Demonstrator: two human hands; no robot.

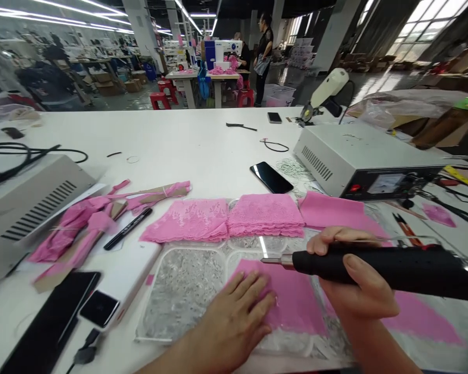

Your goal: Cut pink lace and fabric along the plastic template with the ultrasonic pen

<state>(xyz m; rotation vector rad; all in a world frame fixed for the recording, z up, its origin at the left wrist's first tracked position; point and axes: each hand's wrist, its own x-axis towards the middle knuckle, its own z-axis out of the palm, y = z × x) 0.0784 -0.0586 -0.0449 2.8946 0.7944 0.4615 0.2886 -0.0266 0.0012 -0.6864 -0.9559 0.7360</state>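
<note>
My left hand (237, 319) lies flat, fingers spread, on a pink fabric piece (296, 306) over a clear plastic template (144, 311). In my right hand (362, 280) is a thick black handheld tool with a pointed metal tip (335, 262). Its tip points left, close above the fabric's upper edge; whether it touches cannot be told. Behind my hands lie two stacks of pink lace pieces, a left lace stack (191, 221) and a right lace stack (267, 215). Plain pink fabric (331, 210) sits to their right, partly hidden behind the tool.
A grey control box (359, 156) stands at right, another grey box (35, 208) at left. Phones (272, 177), a marker (128, 228), bundled pink straps (81, 223), a white box (130, 275) and a small smartwatch-like screen (99, 309) lie around. People work at sewing tables beyond.
</note>
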